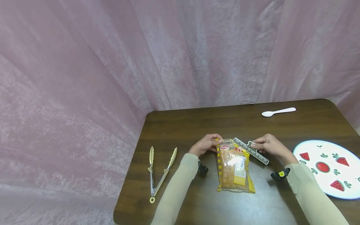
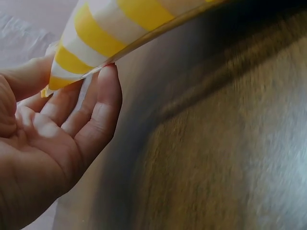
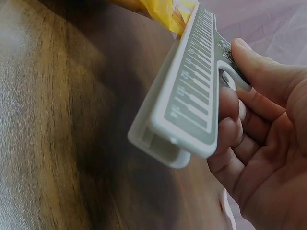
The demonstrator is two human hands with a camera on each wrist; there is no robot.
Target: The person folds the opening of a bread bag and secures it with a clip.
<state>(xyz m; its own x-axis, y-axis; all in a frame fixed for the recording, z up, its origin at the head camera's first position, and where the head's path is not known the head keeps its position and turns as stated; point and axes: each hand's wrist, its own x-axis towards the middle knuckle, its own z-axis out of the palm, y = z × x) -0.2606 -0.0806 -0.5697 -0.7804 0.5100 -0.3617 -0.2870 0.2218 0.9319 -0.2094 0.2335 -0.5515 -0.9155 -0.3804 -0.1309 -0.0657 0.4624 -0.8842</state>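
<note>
Pinching bread bag (image 1: pixel 231 165) at its 11 o'clock corner, left hand (image 1: pixel 206 144); right hand (image 1: pixel 270 146) grips clip (image 1: pixel 251 151) at 1 o'clock; tongs (image 1: pixel 163 178) at 9, plate (image 1: pixel 327 153) at 3.

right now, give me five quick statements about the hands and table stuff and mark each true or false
1. The right grip holds the clip. True.
2. The tongs are squeezed together. False: their arms are spread in a V.
3. The left grip holds a corner of the bread bag. True.
4. The plate shows watermelon pictures. True.
5. The spoon lies on the plate. False: it lies on the table, apart from the plate.
</note>
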